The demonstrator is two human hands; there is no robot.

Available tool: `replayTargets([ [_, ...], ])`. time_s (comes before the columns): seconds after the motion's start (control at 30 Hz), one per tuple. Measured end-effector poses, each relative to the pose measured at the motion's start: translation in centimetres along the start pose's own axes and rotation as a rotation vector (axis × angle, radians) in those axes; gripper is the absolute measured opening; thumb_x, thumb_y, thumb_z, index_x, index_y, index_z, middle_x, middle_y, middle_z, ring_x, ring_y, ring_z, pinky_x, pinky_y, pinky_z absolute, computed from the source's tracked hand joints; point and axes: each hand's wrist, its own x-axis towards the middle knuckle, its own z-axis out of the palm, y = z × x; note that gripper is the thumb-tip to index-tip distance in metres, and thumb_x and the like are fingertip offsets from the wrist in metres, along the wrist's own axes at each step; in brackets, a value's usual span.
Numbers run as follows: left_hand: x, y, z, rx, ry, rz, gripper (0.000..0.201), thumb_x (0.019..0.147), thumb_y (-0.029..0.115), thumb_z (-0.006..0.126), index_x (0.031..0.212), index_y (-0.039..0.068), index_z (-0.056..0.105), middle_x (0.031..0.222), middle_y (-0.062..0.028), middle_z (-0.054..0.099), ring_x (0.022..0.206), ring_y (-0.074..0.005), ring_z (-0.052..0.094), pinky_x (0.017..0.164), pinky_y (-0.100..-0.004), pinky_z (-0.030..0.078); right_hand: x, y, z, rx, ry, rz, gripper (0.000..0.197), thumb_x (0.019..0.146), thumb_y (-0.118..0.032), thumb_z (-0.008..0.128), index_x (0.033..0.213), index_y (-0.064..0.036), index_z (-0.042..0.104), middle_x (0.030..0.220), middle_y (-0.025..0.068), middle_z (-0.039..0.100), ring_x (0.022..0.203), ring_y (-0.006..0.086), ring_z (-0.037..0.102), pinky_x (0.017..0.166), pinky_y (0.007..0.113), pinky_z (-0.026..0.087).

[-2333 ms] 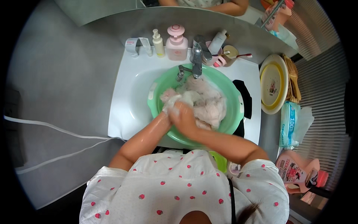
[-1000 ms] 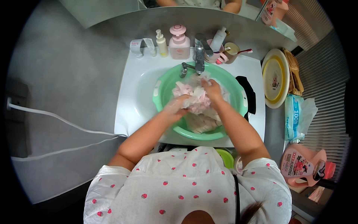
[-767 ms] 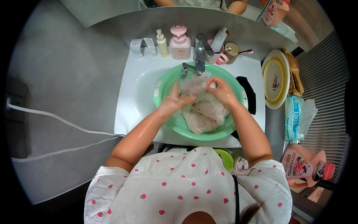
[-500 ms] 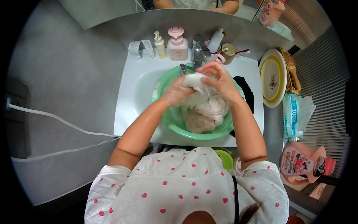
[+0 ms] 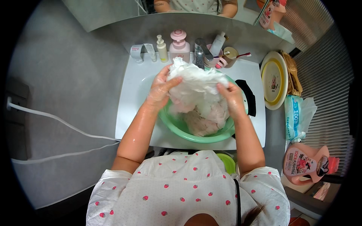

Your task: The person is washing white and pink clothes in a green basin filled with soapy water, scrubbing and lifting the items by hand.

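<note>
A wet white cloth (image 5: 198,81) is stretched out between my hands, over the far part of a green plastic basin (image 5: 205,139). My left hand (image 5: 160,90) grips its left edge with the thumb on top; the hand looks wet and soapy. At the right edge, my right hand (image 5: 231,98) pinches the cloth between thumb and fingers. Below the cloth, a bunched pale beige garment (image 5: 207,122) lies in the basin. The cloth hides the basin's far rim and part of the faucet (image 5: 200,52). What the cloth is exactly, I cannot make out.
The basin stands in a white sink (image 5: 132,113). Behind it are a pink pump bottle (image 5: 180,49), a small white pump bottle (image 5: 161,51) and a pink cup (image 5: 215,58). To the right lie black fabric (image 5: 247,98), a wipes pack (image 5: 296,116) and a pink jug (image 5: 303,164).
My hands have moved apart, the left one leftward and the right one slightly nearer. The white cloth, bunched before, is now spread between them.
</note>
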Motion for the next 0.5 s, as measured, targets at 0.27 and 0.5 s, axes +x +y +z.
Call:
replayTargets([
  [0.27,0.2,-1.2,-1.2,0.343,-0.241,-0.145,0.036,0.073,0.017,0.058,0.105,0.005,0.045,0.097,-0.0032,0.051,0.089,-0.0116,0.048,0.076,-0.0256,0.039,0.7,-1.3,0.3,0.53,-0.01,-0.178,0.022,0.078,-0.015,0.051,0.095,-0.0018,0.048,0.088,0.0054,0.055,0.077,0.0099,0.052,0.068,0.023,0.041],
  [0.5,-0.7,-8.9,1.2,-0.127,0.058,-0.251,0.03,0.08,0.037,0.046,0.093,0.011,0.05,0.085,-0.001,0.051,0.079,-0.0105,0.048,0.068,-0.0253,0.04,-1.9,2.5,9.6,-0.311,0.262,-0.708,0.019,0.067,-0.005,0.056,0.083,-0.0065,0.047,0.074,0.0063,0.051,0.062,0.0174,0.051,0.054,0.025,0.041],
])
